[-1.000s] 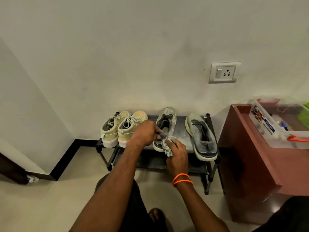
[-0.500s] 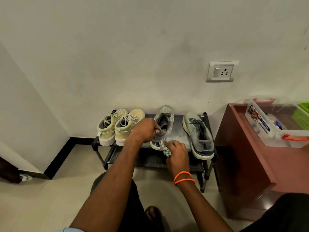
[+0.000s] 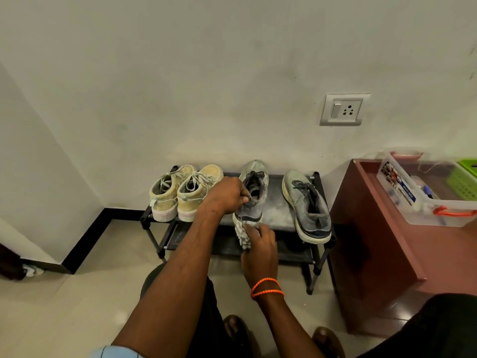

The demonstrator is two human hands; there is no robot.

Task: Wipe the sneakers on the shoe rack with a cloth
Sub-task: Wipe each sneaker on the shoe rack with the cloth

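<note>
A low black shoe rack (image 3: 316, 177) stands against the wall. On its top shelf are two beige sneakers (image 3: 180, 195) at the left and two grey sneakers. My left hand (image 3: 227, 196) grips the collar of the left grey sneaker (image 3: 254, 192), which is tipped up at the heel. My right hand (image 3: 260, 246) holds a grey patterned cloth (image 3: 242, 235) against that sneaker's heel. The right grey sneaker (image 3: 307, 208) lies flat on the shelf, untouched.
A reddish-brown cabinet (image 3: 366, 241) stands right of the rack, bearing a clear plastic box (image 3: 423, 202) with an orange latch and a green basket (image 3: 464, 179). A wall socket (image 3: 344, 109) is above. Black skirting (image 3: 87, 236) runs along the left wall. My feet are on the tiled floor.
My right hand with the cloth has slid down to the left grey sneaker's heel. My left hand keeps its grip on the collar and the heel has tipped up a little.
</note>
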